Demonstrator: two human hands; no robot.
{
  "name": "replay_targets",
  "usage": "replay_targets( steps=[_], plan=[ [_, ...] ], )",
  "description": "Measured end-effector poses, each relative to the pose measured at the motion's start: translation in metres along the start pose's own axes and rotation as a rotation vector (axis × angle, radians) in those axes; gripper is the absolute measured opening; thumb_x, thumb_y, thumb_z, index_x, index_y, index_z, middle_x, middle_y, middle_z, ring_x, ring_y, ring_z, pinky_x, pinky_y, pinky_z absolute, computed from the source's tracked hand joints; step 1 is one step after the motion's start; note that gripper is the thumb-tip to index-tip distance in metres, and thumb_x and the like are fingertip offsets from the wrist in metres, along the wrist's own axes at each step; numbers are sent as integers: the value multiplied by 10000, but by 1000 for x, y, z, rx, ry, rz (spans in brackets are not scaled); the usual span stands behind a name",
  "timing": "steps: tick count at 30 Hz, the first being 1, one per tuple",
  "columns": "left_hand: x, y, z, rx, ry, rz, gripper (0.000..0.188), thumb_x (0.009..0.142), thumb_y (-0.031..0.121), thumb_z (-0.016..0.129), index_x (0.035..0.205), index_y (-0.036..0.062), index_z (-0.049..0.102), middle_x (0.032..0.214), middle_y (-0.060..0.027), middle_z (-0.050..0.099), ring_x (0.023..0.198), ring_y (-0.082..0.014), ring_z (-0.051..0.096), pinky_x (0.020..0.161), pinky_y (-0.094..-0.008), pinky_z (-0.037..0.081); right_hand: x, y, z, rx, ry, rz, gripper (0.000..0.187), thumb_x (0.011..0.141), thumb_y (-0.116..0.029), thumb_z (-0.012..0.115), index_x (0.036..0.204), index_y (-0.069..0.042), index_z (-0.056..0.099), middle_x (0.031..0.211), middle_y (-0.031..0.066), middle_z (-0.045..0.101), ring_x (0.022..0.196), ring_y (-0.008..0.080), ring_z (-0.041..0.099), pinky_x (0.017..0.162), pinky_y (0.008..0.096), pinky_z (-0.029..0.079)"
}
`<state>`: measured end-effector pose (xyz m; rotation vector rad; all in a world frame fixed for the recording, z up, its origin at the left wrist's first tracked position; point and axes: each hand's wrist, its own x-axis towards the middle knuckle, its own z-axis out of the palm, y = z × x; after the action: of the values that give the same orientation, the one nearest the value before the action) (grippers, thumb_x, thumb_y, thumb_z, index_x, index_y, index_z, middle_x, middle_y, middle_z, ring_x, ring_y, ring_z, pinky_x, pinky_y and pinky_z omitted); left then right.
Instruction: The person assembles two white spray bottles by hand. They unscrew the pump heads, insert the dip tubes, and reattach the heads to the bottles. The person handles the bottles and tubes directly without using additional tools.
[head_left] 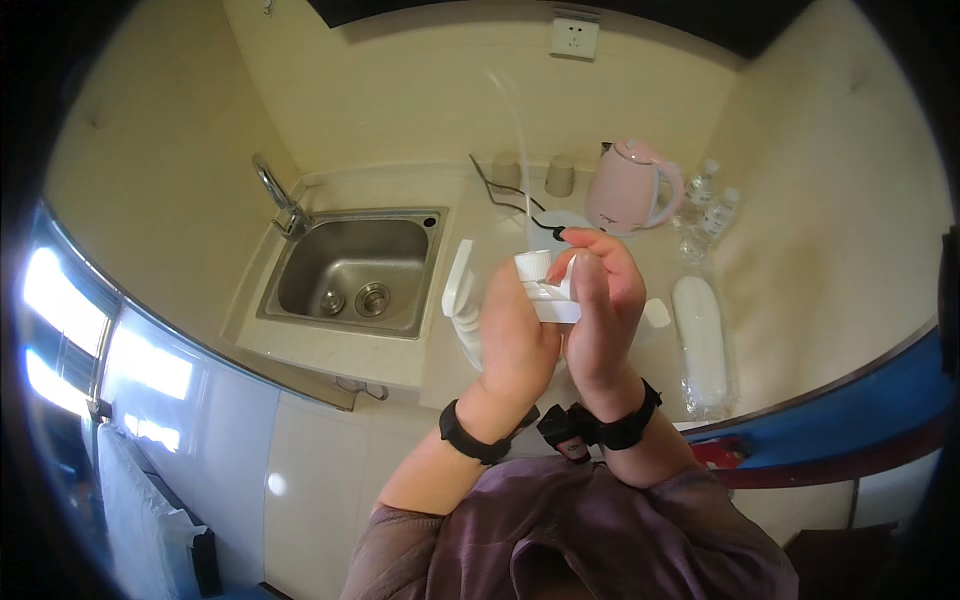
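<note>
- Right hand (608, 300): its thumb and curled fingers grip a white spray head (556, 306).
- Left hand (515, 335): against the spray head's left side; fingers mostly hidden, so I cannot tell its grip.
- The spray head sits between both hands, above the counter (440, 352); its clear tube (521, 135) points far.
- Pink kettle (622, 195): far right.
- Sink (350, 262): left.
</note>
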<state>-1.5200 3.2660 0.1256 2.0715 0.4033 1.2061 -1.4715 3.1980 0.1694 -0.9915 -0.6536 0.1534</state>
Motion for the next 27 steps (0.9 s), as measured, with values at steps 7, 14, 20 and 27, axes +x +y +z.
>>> replay_targets(
  steps=[7,14,20,27],
  plan=[
    [7,9,16,-74,44,-4,327,817,48,591,1134,12,519,1026,-217,578,923,-428,578,761,-454,479,18,-1,-13,61,44,17,204,940,-134,530,769,-26,557,732,11,582,696,69,522,653,214,422],
    [7,6,23,-65,52,28,348,817,44,579,1155,11,503,1042,-220,570,931,-429,573,787,-451,472,20,5,-18,94,79,17,208,937,-138,541,754,-38,550,708,4,572,675,68,511,639,211,412],
    [8,4,26,-194,86,-57,349,810,65,624,1136,8,511,1033,-202,575,935,-391,586,795,-428,472,18,7,-23,25,-61,-3,183,907,-150,582,1012,-1,595,945,71,618,875,109,563,803,248,456],
    [17,5,9,-261,134,-19,380,804,78,676,1138,6,509,1047,-170,587,934,-328,593,815,-397,469,3,22,-21,-211,-140,-24,548,807,-175,731,1270,26,520,1227,111,555,1117,138,514,942,301,431]
  ],
)
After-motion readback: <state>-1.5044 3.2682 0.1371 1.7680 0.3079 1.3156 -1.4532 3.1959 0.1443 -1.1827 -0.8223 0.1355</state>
